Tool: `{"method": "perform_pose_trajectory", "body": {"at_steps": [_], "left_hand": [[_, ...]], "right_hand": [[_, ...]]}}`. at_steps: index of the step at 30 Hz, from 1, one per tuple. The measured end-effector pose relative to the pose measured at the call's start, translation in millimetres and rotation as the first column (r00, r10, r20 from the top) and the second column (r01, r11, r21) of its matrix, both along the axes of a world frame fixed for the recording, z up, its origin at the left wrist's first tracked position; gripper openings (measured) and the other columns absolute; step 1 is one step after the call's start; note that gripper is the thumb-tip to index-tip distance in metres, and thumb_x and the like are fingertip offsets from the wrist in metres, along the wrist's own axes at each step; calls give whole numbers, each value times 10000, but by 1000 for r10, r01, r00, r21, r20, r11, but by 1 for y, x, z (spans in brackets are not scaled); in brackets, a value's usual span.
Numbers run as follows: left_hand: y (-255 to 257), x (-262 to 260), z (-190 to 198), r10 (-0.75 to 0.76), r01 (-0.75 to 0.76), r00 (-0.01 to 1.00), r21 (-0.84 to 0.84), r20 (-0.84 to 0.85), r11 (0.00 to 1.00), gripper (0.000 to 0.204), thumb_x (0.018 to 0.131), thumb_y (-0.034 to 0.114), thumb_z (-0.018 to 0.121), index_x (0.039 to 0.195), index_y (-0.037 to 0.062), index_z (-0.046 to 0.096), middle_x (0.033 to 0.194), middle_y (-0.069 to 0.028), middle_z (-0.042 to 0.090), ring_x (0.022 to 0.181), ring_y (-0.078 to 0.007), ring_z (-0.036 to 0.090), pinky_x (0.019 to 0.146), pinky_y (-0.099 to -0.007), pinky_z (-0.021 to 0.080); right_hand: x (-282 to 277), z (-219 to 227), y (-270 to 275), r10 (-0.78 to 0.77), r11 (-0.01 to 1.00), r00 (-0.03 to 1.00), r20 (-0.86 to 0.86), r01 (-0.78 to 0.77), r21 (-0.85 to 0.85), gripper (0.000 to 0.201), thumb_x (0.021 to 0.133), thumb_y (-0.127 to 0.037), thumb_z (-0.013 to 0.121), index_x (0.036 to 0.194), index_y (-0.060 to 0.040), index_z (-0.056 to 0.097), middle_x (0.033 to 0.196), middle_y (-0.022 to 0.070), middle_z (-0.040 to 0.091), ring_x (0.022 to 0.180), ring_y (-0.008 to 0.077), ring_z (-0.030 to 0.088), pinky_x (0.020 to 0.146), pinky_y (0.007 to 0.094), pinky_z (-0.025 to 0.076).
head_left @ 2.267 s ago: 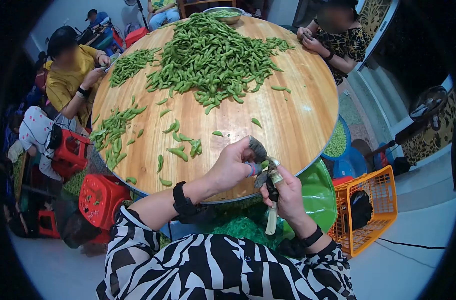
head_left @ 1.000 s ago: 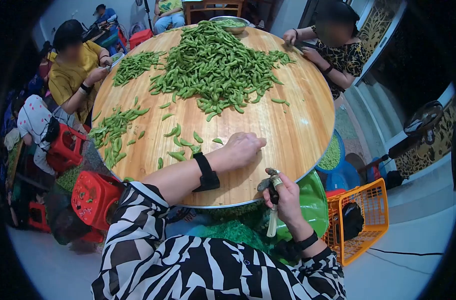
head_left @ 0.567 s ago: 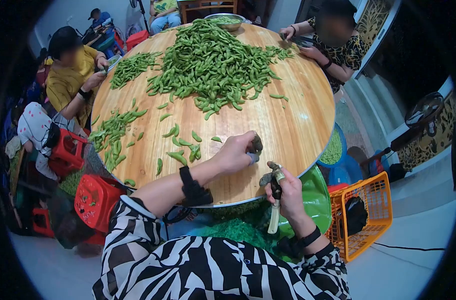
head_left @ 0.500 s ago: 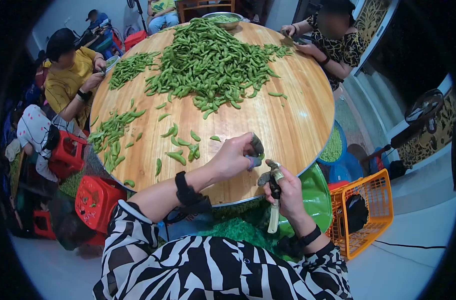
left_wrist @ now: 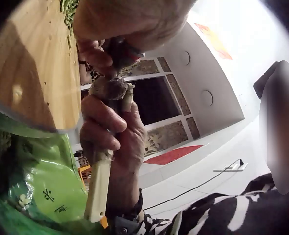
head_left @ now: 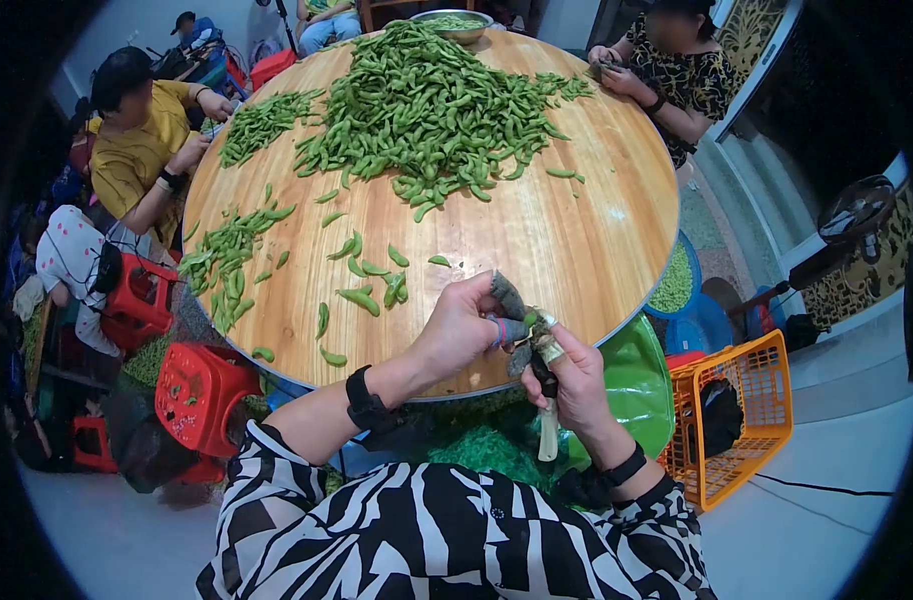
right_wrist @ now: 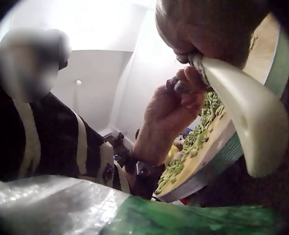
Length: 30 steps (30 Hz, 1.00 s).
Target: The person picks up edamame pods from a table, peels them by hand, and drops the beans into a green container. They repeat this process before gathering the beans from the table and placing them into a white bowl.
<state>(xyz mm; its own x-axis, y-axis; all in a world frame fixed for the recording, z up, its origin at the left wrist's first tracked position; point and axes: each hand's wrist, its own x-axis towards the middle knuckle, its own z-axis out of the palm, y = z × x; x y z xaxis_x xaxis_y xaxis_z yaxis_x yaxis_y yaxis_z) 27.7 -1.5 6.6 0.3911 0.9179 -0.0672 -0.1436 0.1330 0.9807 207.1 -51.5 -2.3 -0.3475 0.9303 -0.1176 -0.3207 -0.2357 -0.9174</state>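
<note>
In the head view, my left hand [head_left: 452,330] and right hand [head_left: 580,385] meet over the near edge of the round wooden table [head_left: 567,220]. Grey covers wrap several of my left fingers, which pinch a small green soybean pod [head_left: 531,318] against the right hand's fingertips. My right hand grips a tool by its cream handle [head_left: 548,438], which sticks out below the fist. The handle's holed end shows in the left wrist view [left_wrist: 99,191]; its working end is hidden by the fingers. Loose green pods [head_left: 358,299] lie left of my left hand.
A large heap of soybean pods [head_left: 427,120] fills the table's far half, with smaller piles at left. Beyond stands a metal bowl [head_left: 467,32]. Two people work at the sides. Around me are a red stool [head_left: 192,385], a green bag [head_left: 637,390] and an orange crate [head_left: 752,430].
My left hand, apart from the right hand over the tabletop a second ago, has come in to meet it with a pod. The right hand has kept its grip on the tool.
</note>
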Motion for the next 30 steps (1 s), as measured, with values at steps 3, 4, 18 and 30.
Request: {"method": "perform_pose_trajectory", "body": {"at_steps": [3, 4, 18, 30], "left_hand": [[-3, 2, 1, 40, -40, 999, 12, 15, 999, 175, 782, -27, 667, 908, 39, 566, 764, -31, 630, 612, -84, 575, 468, -210, 418], [-4, 3, 1, 67, -68, 997, 27, 32, 997, 179, 776, -37, 661, 905, 39, 563, 742, -28, 623, 598, -72, 561, 467, -208, 406], [-6, -1, -10, -54, 210, 895, -313, 443, 926, 132, 845, 51, 597, 961, 39, 535, 802, -65, 618, 561, -134, 584, 430, -218, 431], [-12, 2, -5, -307, 369, 915, -240, 261, 898, 184, 786, -38, 578, 952, 30, 536, 793, -27, 591, 634, -92, 544, 519, -221, 403]], "right_hand": [[-2, 3, -1, -60, 997, 998, 32, 58, 40, 359, 986, -164, 413, 1291, 18, 467, 789, 81, 600, 489, 68, 468, 418, 180, 363], [1, 2, 0, -43, 998, 998, 52, 41, 45, 364, 977, -135, 413, 1306, 15, 460, 830, 79, 605, 501, 65, 469, 421, 177, 362], [13, 2, -10, -165, 872, 885, 435, -75, 485, 367, 911, -23, 493, 1276, 6, 511, 760, 8, 561, 546, 59, 477, 471, 198, 376], [26, -1, -9, -221, 883, 805, 551, -75, 463, 160, 801, -28, 590, 955, 3, 618, 660, 10, 555, 549, 61, 493, 505, 218, 388]]}}
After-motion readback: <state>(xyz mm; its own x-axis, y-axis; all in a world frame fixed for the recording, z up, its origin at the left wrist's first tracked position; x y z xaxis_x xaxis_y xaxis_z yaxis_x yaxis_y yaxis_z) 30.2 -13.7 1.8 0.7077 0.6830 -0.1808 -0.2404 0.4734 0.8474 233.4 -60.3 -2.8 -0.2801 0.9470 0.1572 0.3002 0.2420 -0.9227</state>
